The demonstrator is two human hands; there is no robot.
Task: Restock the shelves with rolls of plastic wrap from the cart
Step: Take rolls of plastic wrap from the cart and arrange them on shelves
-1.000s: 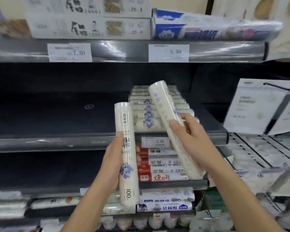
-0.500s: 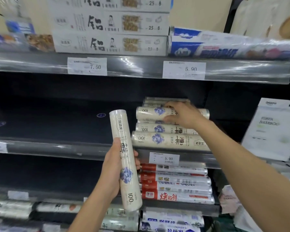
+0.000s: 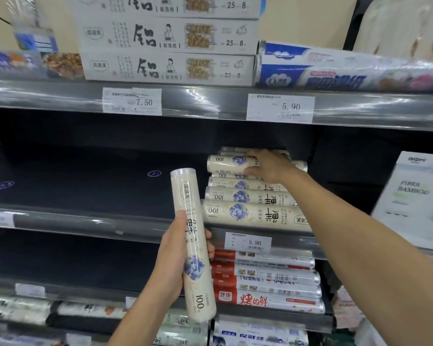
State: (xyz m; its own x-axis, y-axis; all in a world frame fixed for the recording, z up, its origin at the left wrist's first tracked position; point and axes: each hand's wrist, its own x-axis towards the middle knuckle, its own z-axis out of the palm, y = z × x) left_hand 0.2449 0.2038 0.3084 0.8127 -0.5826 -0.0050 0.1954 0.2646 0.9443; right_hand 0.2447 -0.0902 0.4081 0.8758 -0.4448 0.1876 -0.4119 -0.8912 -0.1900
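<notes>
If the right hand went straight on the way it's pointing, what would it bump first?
The right hand grips the top plastic wrap roll on the stack. Going on, it would probably push that roll deeper toward the dark shelf back; depth is unclear.

Head view faces the shelves [image 3: 60,221] close up; tilted slightly downward

Cream rolls [image 3: 250,215] bear blue flowers; lower rolls [image 3: 267,300] red-ended.
</notes>
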